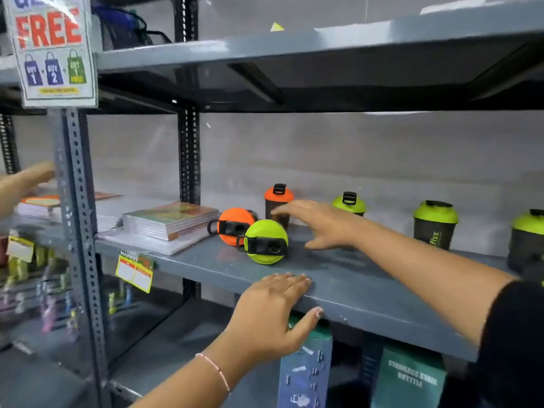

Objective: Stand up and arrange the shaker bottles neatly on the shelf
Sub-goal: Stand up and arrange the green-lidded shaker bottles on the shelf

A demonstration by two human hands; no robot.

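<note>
On the grey metal shelf two shaker bottles lie on their sides with the lids toward me: an orange-lidded one and a green-lidded one. An orange-lidded bottle stands upright behind them. Three green-lidded bottles stand further right. My right hand reaches over the shelf, open, fingers pointing at the upright orange bottle and holding nothing. My left hand rests on the shelf's front edge, fingers on top and thumb under the lip.
A stack of notebooks lies on the shelf left of the bottles. A slotted upright post stands at left with a "FREE" sign above. Another person's hand shows at far left. Boxes sit below. The upper shelf overhangs.
</note>
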